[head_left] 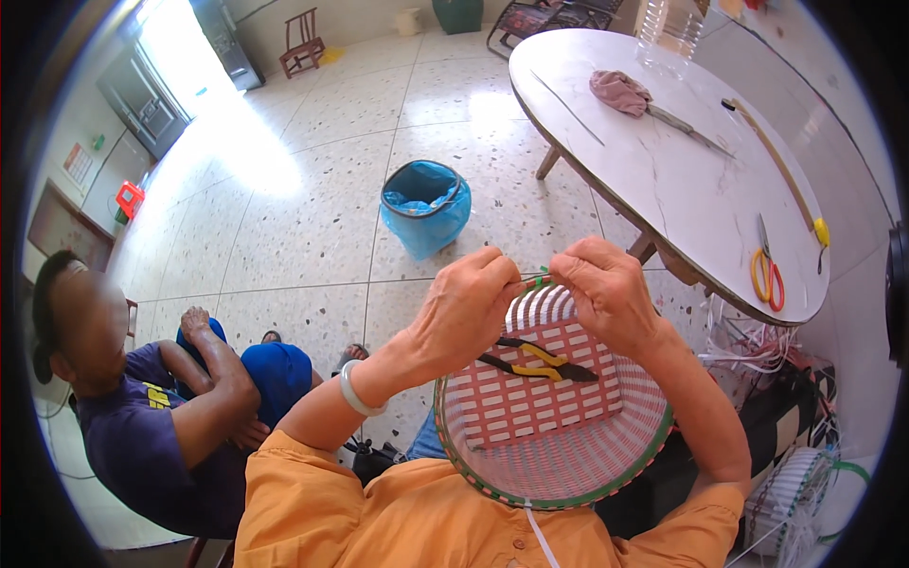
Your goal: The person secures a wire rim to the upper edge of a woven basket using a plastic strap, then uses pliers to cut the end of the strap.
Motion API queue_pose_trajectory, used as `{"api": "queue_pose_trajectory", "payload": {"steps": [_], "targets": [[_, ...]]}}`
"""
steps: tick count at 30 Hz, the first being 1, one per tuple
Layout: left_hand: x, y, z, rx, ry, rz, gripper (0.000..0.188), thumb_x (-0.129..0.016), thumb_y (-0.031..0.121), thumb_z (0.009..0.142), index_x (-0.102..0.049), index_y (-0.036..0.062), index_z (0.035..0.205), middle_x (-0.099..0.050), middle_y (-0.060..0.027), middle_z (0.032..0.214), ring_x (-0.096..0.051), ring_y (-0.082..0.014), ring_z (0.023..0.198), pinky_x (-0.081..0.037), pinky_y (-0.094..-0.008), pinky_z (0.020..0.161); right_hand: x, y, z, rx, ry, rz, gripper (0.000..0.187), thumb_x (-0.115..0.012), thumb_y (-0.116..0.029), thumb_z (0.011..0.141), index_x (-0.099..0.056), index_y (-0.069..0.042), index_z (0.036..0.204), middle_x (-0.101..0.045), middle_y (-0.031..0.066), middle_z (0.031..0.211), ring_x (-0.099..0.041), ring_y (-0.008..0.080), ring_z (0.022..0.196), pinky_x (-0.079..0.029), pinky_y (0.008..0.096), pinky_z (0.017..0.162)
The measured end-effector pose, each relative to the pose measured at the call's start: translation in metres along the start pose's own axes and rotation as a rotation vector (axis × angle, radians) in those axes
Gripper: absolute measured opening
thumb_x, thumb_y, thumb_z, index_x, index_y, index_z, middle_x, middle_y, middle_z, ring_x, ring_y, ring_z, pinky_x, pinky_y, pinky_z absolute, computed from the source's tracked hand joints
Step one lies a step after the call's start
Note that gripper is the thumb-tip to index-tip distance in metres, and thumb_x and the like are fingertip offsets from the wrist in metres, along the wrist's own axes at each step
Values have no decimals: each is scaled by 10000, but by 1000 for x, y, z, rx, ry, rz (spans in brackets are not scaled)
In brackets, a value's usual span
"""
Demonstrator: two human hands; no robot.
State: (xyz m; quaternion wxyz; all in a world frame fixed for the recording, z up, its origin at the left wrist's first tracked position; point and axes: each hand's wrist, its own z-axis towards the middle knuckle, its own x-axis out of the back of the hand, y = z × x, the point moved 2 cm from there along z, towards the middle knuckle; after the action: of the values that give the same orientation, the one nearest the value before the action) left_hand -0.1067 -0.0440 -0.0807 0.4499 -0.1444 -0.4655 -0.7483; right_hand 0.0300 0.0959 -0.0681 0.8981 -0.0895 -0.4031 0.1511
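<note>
A woven basket (636, 402) of pink and white strips with a green rim sits in my lap, its opening facing up toward me. My left hand (471, 305) is closed, thumb and fingers pinching the basket's far rim. Just to its right, my right hand (606, 289) also pinches the rim, fingers curled. A short bit of green strip shows between the two hands. Inside the basket, on its woven bottom, lies a pair of pliers (538, 363) with yellow and black handles. A white strip (542, 538) hangs from the near rim over my orange shirt.
A blue-lined bin (426, 213) stands on the floor ahead. On the white table (682, 204) at right are scissors (768, 270), a knife (686, 128) beside a pink cloth, a tape measure and a clear plastic container. A seated person (156, 407) is at my left. Loose strips (748, 341) lie at right.
</note>
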Motion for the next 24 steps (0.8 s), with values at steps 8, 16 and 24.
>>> {"api": "queue_pose_trajectory", "payload": {"steps": [8,16,24], "targets": [[-3,0,3,-33,36,39,125,-666,15,851,-570,-28,783,-537,-135,730,-541,-268,610,-421,-369,539,-2,3,-1,-58,-14,-3,124,-648,70,798,-670,38,916,-624,131,838,-626,272,745,-509,344,634],[-4,-4,3,-36,48,26,140,-655,12,851,-550,-30,769,-523,-138,720,-527,-284,615,-417,-392,554,19,-15,-5,-255,44,76,86,-684,6,815,-664,26,896,-647,135,836,-644,301,732,-515,349,644],[-7,-3,4,-96,41,89,156,-620,26,876,-518,-21,768,-503,-140,720,-521,-313,642,-421,-404,585,-11,-31,-34,-419,-867,-28,172,-689,-145,853,-680,3,941,-664,186,809,-669,336,820,-530,428,742]]}}
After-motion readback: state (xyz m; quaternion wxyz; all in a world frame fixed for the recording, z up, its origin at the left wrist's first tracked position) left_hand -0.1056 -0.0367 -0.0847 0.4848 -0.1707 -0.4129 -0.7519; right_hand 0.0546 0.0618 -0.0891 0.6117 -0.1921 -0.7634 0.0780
